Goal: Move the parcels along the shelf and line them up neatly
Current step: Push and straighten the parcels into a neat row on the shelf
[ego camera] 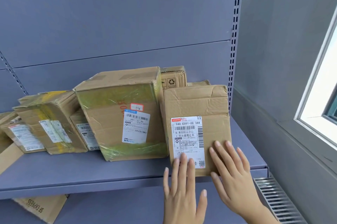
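A row of cardboard parcels stands on the grey shelf (73, 174). At the right end a flat brown parcel (197, 101) with a white shipping label stands upright. My left hand (182, 191) and my right hand (231, 174) both lie with straight fingers against its lower front face. To its left is a large taped box (116, 99) with a white label, tilted a little. Further left stand several smaller taped parcels (49, 114). Two more boxes (173, 76) show behind the large one.
The shelf's slotted upright (235, 41) and grey back panel stand behind the parcels. A grey wall and a window frame (319, 96) are at the right, with a metal grille (277, 200) below. An SF Express box (40, 207) sits on the lower shelf.
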Motion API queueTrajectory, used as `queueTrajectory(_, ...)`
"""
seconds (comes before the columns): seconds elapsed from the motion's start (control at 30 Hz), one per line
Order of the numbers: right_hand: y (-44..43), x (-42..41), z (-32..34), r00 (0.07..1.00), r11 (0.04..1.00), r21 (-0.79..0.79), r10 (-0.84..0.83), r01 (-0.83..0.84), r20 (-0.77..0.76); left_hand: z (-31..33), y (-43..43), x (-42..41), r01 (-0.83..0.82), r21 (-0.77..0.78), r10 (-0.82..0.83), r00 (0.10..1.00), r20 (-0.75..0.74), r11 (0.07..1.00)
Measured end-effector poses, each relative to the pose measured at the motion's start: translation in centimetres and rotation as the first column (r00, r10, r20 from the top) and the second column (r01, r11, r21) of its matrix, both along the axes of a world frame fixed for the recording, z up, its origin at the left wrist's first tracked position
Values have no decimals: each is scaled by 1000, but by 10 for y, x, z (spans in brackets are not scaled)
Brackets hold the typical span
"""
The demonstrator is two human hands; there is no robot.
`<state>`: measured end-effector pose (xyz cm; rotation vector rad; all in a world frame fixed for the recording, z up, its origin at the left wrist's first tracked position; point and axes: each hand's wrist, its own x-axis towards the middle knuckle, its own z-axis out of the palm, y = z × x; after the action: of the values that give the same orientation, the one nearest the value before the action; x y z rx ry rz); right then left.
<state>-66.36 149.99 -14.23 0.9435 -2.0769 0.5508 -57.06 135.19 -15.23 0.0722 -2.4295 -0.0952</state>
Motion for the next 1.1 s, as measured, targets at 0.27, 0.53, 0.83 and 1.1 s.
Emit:
queueTrajectory(0.27,-4,-11,-5,998,998,61,-18,14,63,-6,-3,-15,5,-40,-4,1000,29,999)
queueTrajectory(0.53,-6,-13,-13,993,989,148,-9,-9,119,-9,-13,-30,-17,-20,18,997,73,1000)
queueTrajectory(0.83,-16,-24,-19,964,969,247,-59,-7,258,-8,-25,-40,-15,23,11,987,158,1000)
queueTrajectory(1.1,-27,-35,-22,957,944,326,-134,45,256,2,-26,-63,-64,46,56,987,154,997)
